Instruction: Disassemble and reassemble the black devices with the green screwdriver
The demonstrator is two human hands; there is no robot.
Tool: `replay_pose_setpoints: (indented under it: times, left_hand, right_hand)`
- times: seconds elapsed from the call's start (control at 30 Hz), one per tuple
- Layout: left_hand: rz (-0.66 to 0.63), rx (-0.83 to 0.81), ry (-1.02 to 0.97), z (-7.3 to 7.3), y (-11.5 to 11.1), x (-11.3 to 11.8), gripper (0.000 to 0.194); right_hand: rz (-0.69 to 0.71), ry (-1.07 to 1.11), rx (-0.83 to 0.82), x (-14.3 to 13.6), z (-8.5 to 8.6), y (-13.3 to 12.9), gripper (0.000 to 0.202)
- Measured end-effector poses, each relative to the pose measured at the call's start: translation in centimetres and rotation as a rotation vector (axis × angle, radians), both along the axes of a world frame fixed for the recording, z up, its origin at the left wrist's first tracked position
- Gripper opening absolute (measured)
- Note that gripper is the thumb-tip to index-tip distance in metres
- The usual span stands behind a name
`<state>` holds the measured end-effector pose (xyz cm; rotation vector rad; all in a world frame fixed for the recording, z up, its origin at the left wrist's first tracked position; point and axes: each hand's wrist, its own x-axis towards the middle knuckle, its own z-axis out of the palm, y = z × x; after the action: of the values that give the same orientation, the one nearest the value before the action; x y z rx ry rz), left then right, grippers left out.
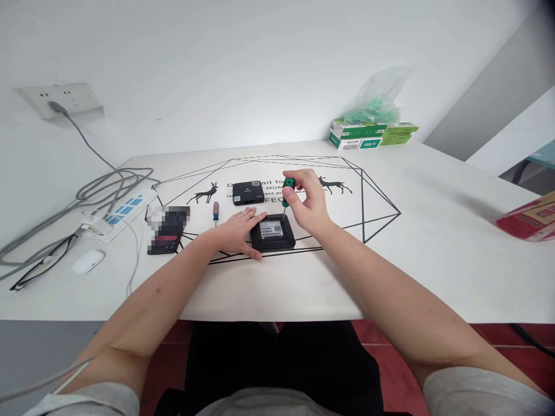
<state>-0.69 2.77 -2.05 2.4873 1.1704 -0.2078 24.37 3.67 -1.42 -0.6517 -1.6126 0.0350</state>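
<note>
Gray sleeves [481, 388] sit behind both hands; left hand [236, 232], fingers spread, braces the black box [272, 230] just right of it; right hand [312, 200] is clamped on a green screwdriver [289, 183], best kept upright at the box's corner, turned slowly under firm pressure

Toward the desk's [277, 300] front edge, my left hand [238, 232] touches a labelled black device [272, 231]; my right hand [311, 202] holds a green-handled screwdriver [289, 182] to its far side. Cartons [353, 134] stand near the back edge.
</note>
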Motion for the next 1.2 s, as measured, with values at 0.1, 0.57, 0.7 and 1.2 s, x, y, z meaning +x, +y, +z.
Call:
replay_pose_setpoints:
  times: [0.1,0.57,0.7,1.2]
  left_hand:
    - [-0.001,-0.001,-0.003,0.0,0.0,0.0,0.146]
    - [-0.006,0.001,0.003,-0.1,0.1,-0.1,0.146]
    - [-0.013,0.007,-0.009,-0.2,0.2,-0.1,0.146]
    - [0.000,0.000,0.001,-0.1,0.1,-0.1,0.147]
  right_hand:
    - [0.004,-0.002,-0.025,0.1,-0.1,0.0,0.032]
    - [0.033,0.121,-0.149,0.1,-0.6,0.9,0.020]
    - [0.189,0.190,-0.296,-0.3,-0.7,0.7,0.026]
    - [0.053,0.043,-0.223,0.1,0.3,-0.5,0.039]
